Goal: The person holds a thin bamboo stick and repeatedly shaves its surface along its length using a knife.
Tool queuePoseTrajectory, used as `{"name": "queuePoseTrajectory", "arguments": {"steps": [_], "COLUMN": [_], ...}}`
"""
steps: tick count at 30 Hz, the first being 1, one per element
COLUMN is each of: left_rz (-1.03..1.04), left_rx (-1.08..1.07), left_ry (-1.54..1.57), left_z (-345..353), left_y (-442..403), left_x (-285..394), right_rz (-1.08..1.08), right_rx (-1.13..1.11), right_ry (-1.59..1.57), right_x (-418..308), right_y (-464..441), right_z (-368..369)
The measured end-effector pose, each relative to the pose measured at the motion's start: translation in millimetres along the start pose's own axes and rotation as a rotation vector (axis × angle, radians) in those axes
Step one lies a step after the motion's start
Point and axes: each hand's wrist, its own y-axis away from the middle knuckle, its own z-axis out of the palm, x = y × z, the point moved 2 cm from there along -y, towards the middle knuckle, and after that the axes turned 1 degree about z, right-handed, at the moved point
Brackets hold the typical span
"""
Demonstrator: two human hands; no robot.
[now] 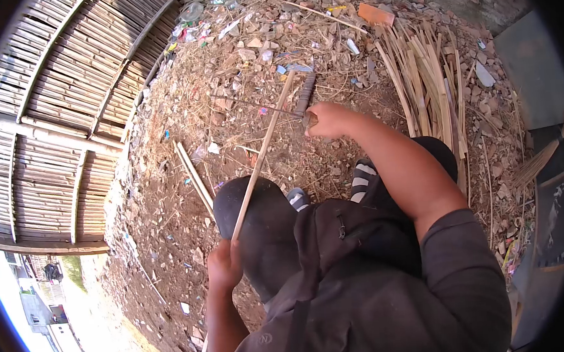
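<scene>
My left hand [224, 265] is closed around the lower end of a long, pale bamboo strip [264, 148]. The strip slants up across my left knee, and its far end rests near the ground. Closed on a knife, my right hand [330, 120] is to the right of the strip. The knife's thin dark blade [252, 105] points left and crosses the strip; I cannot tell whether they touch. A dark, ridged, rod-like piece [306, 92] lies just beyond my right hand, beside the strip's far end.
A pile of split bamboo strips [428, 83] lies to the right. A pair of strips [194, 178] lies left of my knee. Rubble and litter cover the ground, with an orange brick piece [375, 15] at the back. A bamboo wall [64, 92] stands left.
</scene>
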Motion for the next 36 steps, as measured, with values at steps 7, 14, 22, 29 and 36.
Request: {"name": "queuePoseTrajectory", "arguments": {"steps": [7,14,22,29,36], "left_rz": [-0.031,-0.051,-0.048,-0.107,-0.054], "left_rx": [-0.03,-0.035,-0.087,-0.069,-0.064], "left_ry": [0.106,0.057,0.14,0.202,0.293], "left_z": [3,3,0,-5,1], "left_y": [-3,0,-6,-2,-6], "left_x": [2,-7,-3,-4,-4], "right_rz": [-0.135,-0.038,-0.221,0.104,-0.186], "right_rx": [-0.098,0.01,-0.001,0.111,-0.071], "right_ry": [0.091,0.017,0.128,-0.079,0.105], "right_x": [-33,2,-30,25,-51], "right_y": [22,-3,18,-14,29], "right_z": [4,7,14,8,6]}}
